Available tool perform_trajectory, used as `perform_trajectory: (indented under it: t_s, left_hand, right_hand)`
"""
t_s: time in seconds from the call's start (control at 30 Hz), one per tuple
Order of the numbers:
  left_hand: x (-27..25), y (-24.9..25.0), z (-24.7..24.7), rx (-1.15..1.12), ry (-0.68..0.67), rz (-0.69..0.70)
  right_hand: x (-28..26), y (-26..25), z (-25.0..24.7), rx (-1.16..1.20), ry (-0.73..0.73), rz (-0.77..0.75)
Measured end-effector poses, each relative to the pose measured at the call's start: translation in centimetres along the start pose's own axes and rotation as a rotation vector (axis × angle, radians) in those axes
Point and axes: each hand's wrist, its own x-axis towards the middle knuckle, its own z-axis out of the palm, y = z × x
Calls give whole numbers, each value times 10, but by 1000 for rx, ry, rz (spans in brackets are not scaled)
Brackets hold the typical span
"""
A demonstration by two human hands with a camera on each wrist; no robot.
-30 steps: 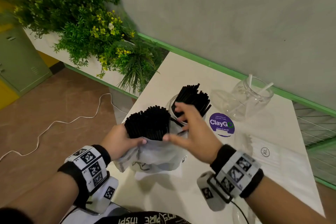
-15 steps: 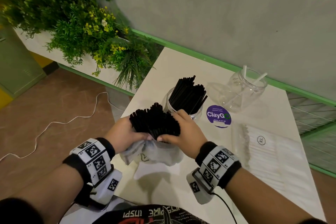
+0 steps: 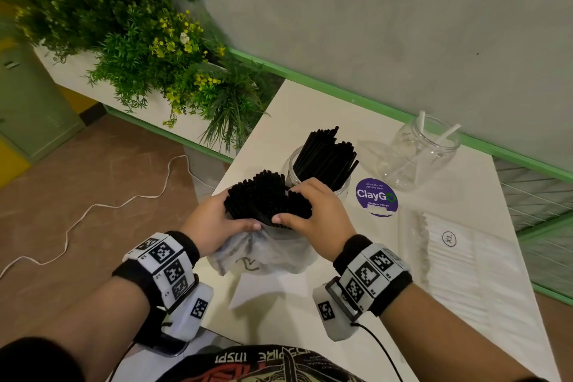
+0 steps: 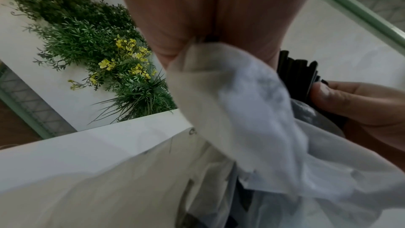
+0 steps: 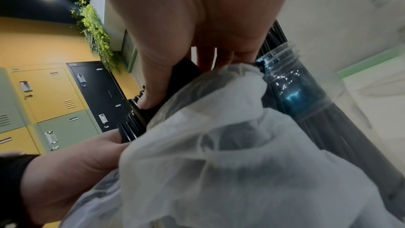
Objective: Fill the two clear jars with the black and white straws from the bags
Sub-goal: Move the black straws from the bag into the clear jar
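Observation:
A thick bundle of black straws (image 3: 266, 195) sticks up out of a crumpled translucent bag (image 3: 260, 257) at the table's near left. My left hand (image 3: 214, 220) wraps the bundle's left side and the bag's rim (image 4: 219, 82). My right hand (image 3: 313, 214) grips the bundle's right side, thumb in front (image 5: 153, 82). Just behind stands a clear jar (image 3: 294, 164) packed with black straws (image 3: 325, 155). Farther right a second clear jar (image 3: 418, 152) holds two white straws (image 3: 446, 133). A flat bag of white straws (image 3: 459, 263) lies at the right.
A round purple ClayGo sticker (image 3: 376, 195) lies on the white table (image 3: 310, 108) between the jars. A planter of green plants (image 3: 139, 40) borders the table's left, a grey wall with a green ledge (image 3: 341, 84) its back. A white cable (image 3: 93, 205) trails over the floor.
My right hand came down from the jar's straws and closed on the bundle in the bag. Both hands now clasp the bundle together.

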Motion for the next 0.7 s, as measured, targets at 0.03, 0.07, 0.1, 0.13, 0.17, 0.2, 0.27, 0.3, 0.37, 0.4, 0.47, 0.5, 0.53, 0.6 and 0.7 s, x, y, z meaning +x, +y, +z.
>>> perform_trajectory:
  t_s: [0.03,0.07,0.1,0.13,0.17,0.2,0.27,0.3,0.37,0.4,0.47,0.5,0.53,0.6,0.7]
  left_hand:
    - [0,0,0,8,0,-2]
    - [1,-1,0,15,3,-5]
    - [1,-1,0,18,9,-8]
    - [1,-1,0,14,16,-9]
    - [1,0,1,5,28,-6]
    - [0,1,2,-8,42,1]
    - [-1,4,5,-41,67,20]
    - [-1,6,6,-57,75,30]
    - [0,7,7,-64,79,38]
    - [0,6,7,-55,76,40]
    - [0,3,7,-34,70,39]
    - [0,3,7,-29,70,38]
    - [0,2,6,-30,69,37]
    - [-1,1,6,-42,59,34]
    - [-1,1,5,-50,46,28]
  right_hand:
    - [0,0,0,8,4,4]
    - [0,-1,-1,15,0,11]
    - [0,-2,-2,20,-10,19]
    - [0,-4,-2,25,-22,27]
    - [0,-7,-2,32,-31,29]
    - [0,-9,-2,41,-31,25]
    - [1,-13,-2,57,-10,4]
    - [3,-14,-3,63,5,-5]
    - [6,-14,-6,65,22,-1]
    - [6,-15,-8,69,26,6]
    - [6,-15,-11,117,40,-2]
    - [5,-15,-12,152,54,-15]
    - [4,-15,-13,180,74,-22]
    - [2,-17,-15,188,122,-27]
    - [1,-17,-13,126,139,-78]
